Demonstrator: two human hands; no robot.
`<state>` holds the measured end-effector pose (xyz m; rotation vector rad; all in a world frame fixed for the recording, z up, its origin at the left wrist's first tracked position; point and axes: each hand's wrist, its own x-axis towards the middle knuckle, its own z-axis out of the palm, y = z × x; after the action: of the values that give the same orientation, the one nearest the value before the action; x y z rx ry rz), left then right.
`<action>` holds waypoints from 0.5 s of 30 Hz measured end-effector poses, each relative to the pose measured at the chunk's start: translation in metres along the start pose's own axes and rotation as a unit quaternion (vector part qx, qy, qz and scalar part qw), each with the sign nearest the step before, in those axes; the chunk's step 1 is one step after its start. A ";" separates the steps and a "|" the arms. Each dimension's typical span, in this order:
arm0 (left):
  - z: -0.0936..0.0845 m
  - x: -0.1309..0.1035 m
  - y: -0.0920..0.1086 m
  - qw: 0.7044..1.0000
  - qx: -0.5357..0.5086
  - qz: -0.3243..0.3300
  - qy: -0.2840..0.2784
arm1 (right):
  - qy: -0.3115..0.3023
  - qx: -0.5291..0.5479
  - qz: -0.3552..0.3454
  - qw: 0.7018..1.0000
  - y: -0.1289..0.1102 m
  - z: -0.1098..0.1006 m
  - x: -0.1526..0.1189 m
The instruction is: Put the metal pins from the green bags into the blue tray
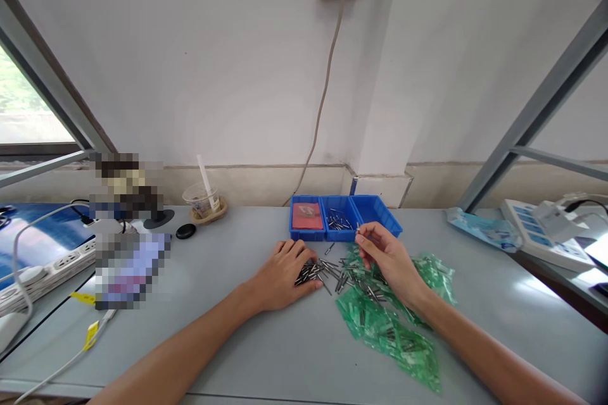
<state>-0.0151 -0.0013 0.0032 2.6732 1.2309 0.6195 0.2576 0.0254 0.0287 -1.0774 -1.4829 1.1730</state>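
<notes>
While the right hand [387,258] is closed to a fine pinch, thumb against forefinger, one small metal piece [358,228] sits at its fingertips, mostly hidden, near the front of the bins. Left hand [284,275]: half open, palm down, fingers and thumb curved around a heap of loose metal pins [310,272]; whether it grips any cannot be told. Green plastic packaging [403,338]: below and beside the right hand, crumpled, pins lying on it and showing through.

Just beyond the pinch, three blue bins joined in a row: right bin [377,210], nearest the right hand; middle bin [339,236], holding further metal pins; left bin [306,236], beyond the left hand, containing a red card [306,223] with a clear packet on it. Well left of the left hand: clear cup [197,201] with white straw, on a round coaster [211,219]; black disc [185,231] beside it. Support for all: grey table [275,354].
</notes>
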 end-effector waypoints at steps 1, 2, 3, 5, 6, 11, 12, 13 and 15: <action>0.000 0.000 0.000 1.000 0.000 -0.001 0.000 | 0.004 -0.006 0.000 1.000 0.000 0.000 0.000; 0.000 0.000 0.000 1.000 -0.001 -0.001 -0.001 | 0.008 -0.013 -0.001 1.000 0.000 0.000 0.000; 0.001 0.000 -0.001 1.000 -0.003 -0.001 -0.001 | 0.010 -0.020 -0.003 1.000 0.000 0.000 0.000; 0.001 0.000 -0.001 1.000 -0.010 -0.001 -0.002 | 0.008 -0.032 -0.007 0.999 0.001 0.000 0.000; 0.001 -0.001 -0.001 1.000 -0.013 -0.001 -0.003 | 0.005 -0.034 -0.009 0.999 0.002 0.000 0.000; 0.001 0.000 -0.002 1.000 -0.024 -0.003 -0.006 | -0.038 -0.020 -0.010 0.999 0.002 0.002 -0.002; 0.002 0.000 -0.002 1.000 -0.025 -0.004 -0.006 | -0.045 -0.021 -0.006 0.999 0.002 0.002 -0.002; 0.002 0.000 -0.003 1.000 -0.025 -0.005 -0.006 | -0.049 -0.020 -0.002 0.999 0.002 0.002 -0.002; 0.002 0.000 -0.003 1.000 -0.027 -0.006 -0.005 | -0.048 -0.012 0.003 0.999 0.004 0.002 -0.002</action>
<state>-0.0161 0.0006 0.0006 2.6202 1.2101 0.6268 0.2558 0.0240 0.0244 -1.0542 -1.5722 1.2286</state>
